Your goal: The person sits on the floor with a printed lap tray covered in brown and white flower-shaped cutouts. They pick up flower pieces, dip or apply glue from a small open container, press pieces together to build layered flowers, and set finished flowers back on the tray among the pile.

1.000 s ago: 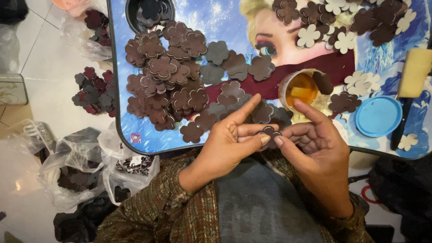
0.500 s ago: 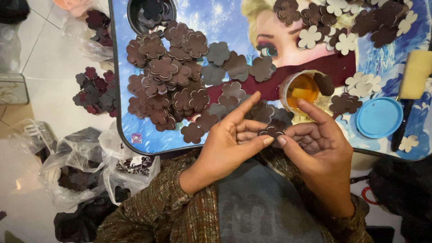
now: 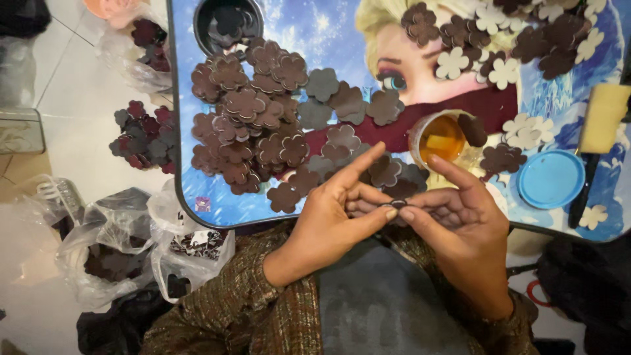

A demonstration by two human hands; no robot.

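Left hand (image 3: 328,220) and right hand (image 3: 460,230) meet at the near edge of the lap table (image 3: 197,217), thumbs and fingertips pressed together around one small dark flower piece (image 3: 398,204). Piece sits exactly between the two hands, pinched from both sides, mostly hidden by the fingers; its orientation cannot be read. Left index finger is extended, pointing away from the body toward the table. Just beyond the fingertips lies the heap of brown flower cut-outs (image 3: 263,125). The small glue cup (image 3: 442,138) stands ahead of the right hand, nearer to it than to the left. Blue lid (image 3: 551,179) further right.
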